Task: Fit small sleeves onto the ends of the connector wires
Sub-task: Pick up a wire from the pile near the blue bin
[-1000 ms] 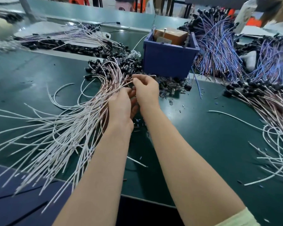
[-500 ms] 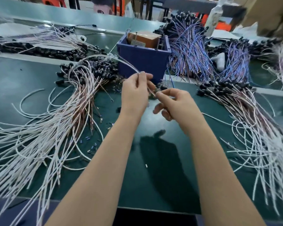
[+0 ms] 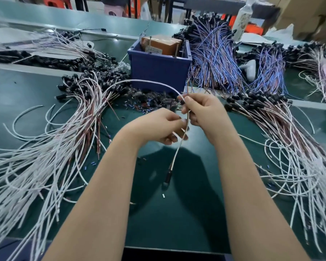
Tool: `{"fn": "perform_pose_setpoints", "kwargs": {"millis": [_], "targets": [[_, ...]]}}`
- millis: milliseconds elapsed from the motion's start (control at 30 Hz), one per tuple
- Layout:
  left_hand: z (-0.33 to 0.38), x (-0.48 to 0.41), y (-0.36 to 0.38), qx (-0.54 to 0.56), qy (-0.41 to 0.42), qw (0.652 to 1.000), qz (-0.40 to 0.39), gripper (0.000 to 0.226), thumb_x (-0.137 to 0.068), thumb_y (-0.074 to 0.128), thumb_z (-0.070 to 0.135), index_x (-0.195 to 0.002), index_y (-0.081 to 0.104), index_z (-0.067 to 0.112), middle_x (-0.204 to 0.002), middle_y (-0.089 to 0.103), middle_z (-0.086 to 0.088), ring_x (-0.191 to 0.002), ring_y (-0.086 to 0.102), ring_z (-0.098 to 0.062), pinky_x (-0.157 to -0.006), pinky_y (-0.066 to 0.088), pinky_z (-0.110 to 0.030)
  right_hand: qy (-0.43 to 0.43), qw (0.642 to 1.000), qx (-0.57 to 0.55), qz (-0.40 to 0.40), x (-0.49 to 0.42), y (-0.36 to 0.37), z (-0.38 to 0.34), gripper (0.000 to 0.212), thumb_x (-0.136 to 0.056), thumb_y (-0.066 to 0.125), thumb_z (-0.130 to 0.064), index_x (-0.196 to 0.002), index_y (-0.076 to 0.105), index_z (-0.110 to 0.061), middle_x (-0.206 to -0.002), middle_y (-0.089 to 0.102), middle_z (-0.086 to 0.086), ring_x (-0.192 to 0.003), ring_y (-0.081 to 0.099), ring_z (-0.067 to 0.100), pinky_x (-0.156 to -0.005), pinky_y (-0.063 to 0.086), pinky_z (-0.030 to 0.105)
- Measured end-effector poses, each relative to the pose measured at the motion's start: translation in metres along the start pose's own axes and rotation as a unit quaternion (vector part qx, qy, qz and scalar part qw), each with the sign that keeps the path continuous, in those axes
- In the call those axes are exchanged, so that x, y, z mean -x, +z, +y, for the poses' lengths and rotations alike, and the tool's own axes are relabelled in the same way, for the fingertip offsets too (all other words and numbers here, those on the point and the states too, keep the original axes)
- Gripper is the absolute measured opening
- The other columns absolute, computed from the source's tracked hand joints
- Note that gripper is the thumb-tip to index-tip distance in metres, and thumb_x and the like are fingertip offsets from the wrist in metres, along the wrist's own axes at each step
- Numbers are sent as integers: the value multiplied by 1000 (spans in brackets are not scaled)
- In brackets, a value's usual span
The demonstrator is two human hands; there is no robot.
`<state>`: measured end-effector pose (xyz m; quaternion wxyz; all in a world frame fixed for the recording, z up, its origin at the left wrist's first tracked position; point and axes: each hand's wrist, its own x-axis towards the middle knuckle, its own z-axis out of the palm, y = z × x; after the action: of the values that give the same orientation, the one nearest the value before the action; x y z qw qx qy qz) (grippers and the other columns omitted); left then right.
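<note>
One connector wire [image 3: 175,154], held just in front of the blue bin [image 3: 158,72], is pinched by the left hand [image 3: 158,125] and right hand [image 3: 203,110]; sleeving seems underway, and the next move calls for steadying its bare end.

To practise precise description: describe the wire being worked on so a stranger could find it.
Start at the blue bin on the green table; just in front, the left hand and right hand pinch one white wire. It alone is lifted off the table, its black connector dangling below them.
</note>
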<state>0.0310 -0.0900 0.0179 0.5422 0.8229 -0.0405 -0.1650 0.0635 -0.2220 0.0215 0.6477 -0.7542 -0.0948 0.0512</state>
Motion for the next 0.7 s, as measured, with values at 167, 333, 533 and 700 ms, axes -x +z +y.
{"fn": "perform_pose_setpoints", "kwargs": {"millis": [167,333,533,700], "targets": [[2,-19,-17,319,-17,925,206,28,-104,31,30,-98,53,14,-106,66,-4,-82,60,-11,-78,47,-28,44,998,36,-40,2,-5,16,15,-96,49,-7,-101,63,-2,-64,60,3,-41,35,5,-43,30,15],[11,-27,-27,421,79,865,263,35,-105,26,26,-86,53,14,-57,53,8,-57,56,-6,-60,44,-22,79,993,66,-59,1,-9,21,14,-95,52,-12,-97,65,-7,-68,69,4,-41,37,7,-43,34,16],[4,-30,-34,113,93,966,212,48,-104,30,35,-68,53,13,-37,35,12,-34,29,-5,-38,27,-16,61,995,51,58,-19,-3,26,17,-99,44,-17,-104,60,-17,-58,62,2,-36,43,5,-43,39,17],[-18,-38,-34,-18,48,968,245,50,-102,35,31,-60,57,14,-34,41,10,-32,35,-2,-47,29,-24,35,996,-45,62,-36,14,28,17,-98,41,-2,-104,55,-10,-66,59,3,-40,47,1,-47,44,14]]}}
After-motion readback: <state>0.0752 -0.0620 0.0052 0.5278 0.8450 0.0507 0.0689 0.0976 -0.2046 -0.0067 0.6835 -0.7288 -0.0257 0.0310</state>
